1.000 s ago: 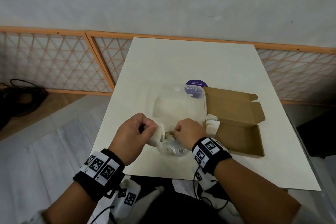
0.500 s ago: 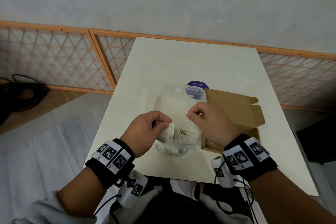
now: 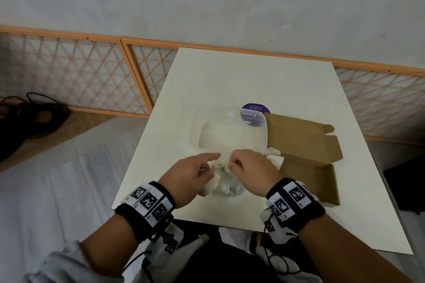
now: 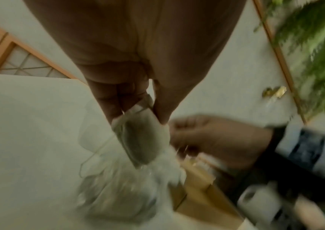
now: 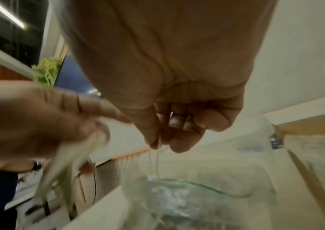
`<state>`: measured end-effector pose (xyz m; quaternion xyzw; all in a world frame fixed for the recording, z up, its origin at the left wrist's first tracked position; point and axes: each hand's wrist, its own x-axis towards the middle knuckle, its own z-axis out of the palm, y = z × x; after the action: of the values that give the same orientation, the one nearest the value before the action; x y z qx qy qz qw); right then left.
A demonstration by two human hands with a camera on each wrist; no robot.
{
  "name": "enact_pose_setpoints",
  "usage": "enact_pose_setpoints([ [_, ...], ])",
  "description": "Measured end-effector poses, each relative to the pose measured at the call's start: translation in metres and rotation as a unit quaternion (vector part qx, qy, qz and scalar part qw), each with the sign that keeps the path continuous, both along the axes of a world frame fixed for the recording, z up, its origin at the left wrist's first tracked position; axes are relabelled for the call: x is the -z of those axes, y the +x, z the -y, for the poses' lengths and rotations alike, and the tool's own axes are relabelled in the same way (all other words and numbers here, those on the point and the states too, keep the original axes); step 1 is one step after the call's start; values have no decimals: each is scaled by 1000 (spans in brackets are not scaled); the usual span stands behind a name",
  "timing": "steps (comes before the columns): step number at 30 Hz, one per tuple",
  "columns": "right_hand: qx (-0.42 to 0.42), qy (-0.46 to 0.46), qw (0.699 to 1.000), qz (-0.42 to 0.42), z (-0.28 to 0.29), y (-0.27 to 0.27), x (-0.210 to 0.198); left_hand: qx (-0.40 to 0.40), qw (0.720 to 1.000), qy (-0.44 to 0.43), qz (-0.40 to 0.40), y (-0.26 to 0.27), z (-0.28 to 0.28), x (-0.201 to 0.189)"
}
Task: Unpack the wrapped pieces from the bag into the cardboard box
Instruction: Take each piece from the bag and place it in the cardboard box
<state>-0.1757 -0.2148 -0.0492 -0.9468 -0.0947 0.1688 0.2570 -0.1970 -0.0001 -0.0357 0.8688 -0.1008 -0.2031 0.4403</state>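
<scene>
A clear plastic bag (image 3: 230, 138) with a purple label lies on the white table (image 3: 253, 76), and several pale wrapped pieces (image 3: 226, 187) are bunched at its near end. My left hand (image 3: 207, 167) pinches the bag's left mouth edge (image 4: 141, 133) over a white piece, its index finger straight. My right hand (image 3: 234, 165) pinches the clear film (image 5: 157, 149) on the mouth's right side. The open cardboard box (image 3: 308, 174) sits right of the bag. One white wrapped piece (image 3: 273, 156) lies at the box's left end.
An orange lattice fence (image 3: 80, 76) runs behind the table along the wall. Black cables (image 3: 30, 117) lie coiled on the floor at far left. A dark object (image 3: 404, 186) stands right of the table. Bare tabletop stretches beyond the bag.
My right hand swung over the box, then came back to the bag's mouth and now pinches its film. The left hand kept its hold and straightened its index finger.
</scene>
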Motion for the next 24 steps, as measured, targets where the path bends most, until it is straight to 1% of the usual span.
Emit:
enact_pose_setpoints([
  [3, 3, 51, 997, 50, 7, -3, -26, 79, 989, 124, 13, 3, 12, 7],
  [4, 6, 65, 996, 64, 10, -4, -34, 95, 985, 144, 13, 3, 15, 9],
  [6, 15, 86, 992, 86, 16, -5, -44, 98, 984, 146, 6, 5, 19, 12],
  [9, 32, 86, 991, 93, 23, -7, -49, 73, 985, 158, 4, 7, 20, 17],
  [13, 36, 97, 991, 82, 26, -10, -50, 38, 989, 144, -12, 9, 11, 20],
  [17, 80, 183, 975, 98, 28, -16, -59, 11, 992, 122, -17, 11, 2, 17],
  [19, 85, 227, 964, 108, 29, -19, -66, 6, 994, 113, -7, 12, -2, 13],
  [24, 84, 261, 959, 76, 37, -21, -78, 1, 998, 53, 14, 11, -4, -5],
])
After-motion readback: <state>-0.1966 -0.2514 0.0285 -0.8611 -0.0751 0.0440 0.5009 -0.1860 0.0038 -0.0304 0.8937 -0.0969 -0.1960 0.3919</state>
